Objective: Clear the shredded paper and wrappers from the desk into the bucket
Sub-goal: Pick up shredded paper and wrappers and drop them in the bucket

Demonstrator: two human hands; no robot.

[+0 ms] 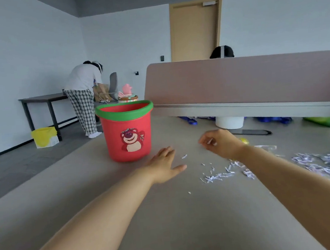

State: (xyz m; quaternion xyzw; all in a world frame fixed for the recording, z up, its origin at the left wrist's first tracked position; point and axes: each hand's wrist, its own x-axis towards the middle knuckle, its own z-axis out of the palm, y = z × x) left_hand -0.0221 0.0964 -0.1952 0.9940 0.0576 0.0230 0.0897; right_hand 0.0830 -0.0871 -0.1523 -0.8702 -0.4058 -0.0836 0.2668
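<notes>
A red bucket [127,131] with a green rim and a bear picture stands on the grey desk [168,215]. My left hand [165,166] lies flat with straight fingers on the desk just right of the bucket's base. To the right and slightly above the desk, my right hand [220,142] has curled fingers pinching a few shredded paper strips. A small scatter of shredded paper [219,175] lies between my arms, and a bigger pile [329,161] lies at the right. A clear wrapper [267,147] shows behind my right forearm.
A brown partition [246,80] runs along the desk's far side, with a white cylinder [230,122], blue items and a green packet [327,121] under it. A dark flat object [250,132] lies near it. A person bends at a far table; a yellow bin stands on the floor.
</notes>
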